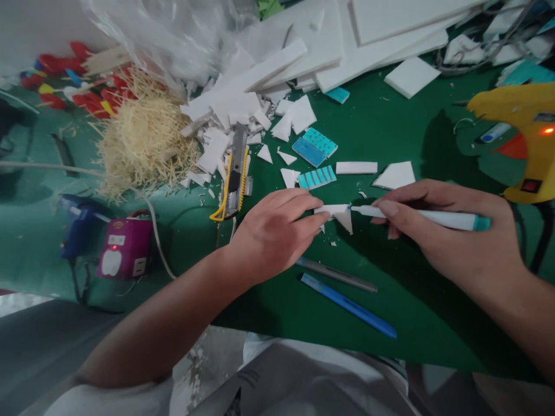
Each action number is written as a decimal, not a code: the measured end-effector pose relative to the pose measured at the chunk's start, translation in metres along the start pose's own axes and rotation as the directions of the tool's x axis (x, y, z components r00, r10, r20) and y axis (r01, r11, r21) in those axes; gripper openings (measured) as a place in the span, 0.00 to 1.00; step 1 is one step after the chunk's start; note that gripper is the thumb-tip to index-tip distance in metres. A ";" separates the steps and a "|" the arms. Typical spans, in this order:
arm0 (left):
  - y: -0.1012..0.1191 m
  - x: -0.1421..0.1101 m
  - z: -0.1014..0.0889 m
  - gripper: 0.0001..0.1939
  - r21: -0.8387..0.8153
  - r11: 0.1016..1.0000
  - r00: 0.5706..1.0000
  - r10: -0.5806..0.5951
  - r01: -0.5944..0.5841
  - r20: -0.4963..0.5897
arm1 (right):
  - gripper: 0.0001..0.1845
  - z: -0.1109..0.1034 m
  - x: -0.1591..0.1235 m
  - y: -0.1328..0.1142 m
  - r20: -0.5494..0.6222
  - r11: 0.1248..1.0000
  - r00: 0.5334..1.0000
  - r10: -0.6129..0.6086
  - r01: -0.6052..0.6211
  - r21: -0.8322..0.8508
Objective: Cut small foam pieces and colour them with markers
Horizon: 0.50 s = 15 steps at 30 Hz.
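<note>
My left hand [281, 228] is closed on the left end of a small white foam board piece [340, 212] with a pointed lower corner. In my right hand [459, 225] is a white marker [451, 219] with a teal end, its tip touching the piece's right edge, where a small teal mark shows. Just beyond lie a teal-striped foam piece [318, 177], a teal and blue dotted piece [315, 146], a white strip [356, 168] and a cut white piece [395, 175]. Nearer me rest a grey pen [340, 275] and a blue pen [349, 305].
A yellow box cutter [235, 173] lies left beside white foam scraps [217, 147]. Behind are straw [145, 130], red items [93, 101] and foam sheets [303, 46]. A yellow glue gun [520, 133] stands right; a blue one [78, 225] and a purple power adapter [125, 248] sit left, with cables.
</note>
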<state>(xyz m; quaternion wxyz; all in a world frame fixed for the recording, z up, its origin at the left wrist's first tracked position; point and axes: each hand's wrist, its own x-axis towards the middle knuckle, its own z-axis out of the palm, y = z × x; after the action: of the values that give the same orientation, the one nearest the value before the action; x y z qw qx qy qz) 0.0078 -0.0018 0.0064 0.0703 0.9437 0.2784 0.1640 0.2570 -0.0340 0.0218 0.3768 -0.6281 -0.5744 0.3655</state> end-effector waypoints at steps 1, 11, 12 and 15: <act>0.000 0.000 0.000 0.12 0.001 1.000 1.000 -0.001 0.001 0.006 | 0.07 0.000 0.000 0.000 0.006 1.000 1.000 0.000 0.000 -0.002; 0.000 0.000 0.001 0.12 -0.005 1.000 1.000 -0.006 0.006 0.001 | 0.11 -0.004 -0.001 0.004 0.041 0.999 0.999 -0.030 0.031 -0.030; 0.000 0.000 0.001 0.12 -0.001 1.000 1.000 -0.002 0.002 -0.003 | 0.09 -0.003 -0.001 0.004 0.031 0.999 0.999 -0.033 0.034 -0.031; 0.001 0.001 0.000 0.12 0.007 1.000 1.000 0.002 -0.002 -0.012 | 0.06 -0.002 0.000 0.002 -0.005 1.000 1.000 -0.027 0.027 -0.007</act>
<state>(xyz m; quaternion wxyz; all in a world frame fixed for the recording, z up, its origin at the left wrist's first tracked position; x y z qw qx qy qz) 0.0087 -0.0020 0.0063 0.0652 0.9433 0.2784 0.1689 0.2597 -0.0342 0.0210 0.3811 -0.6224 -0.5831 0.3569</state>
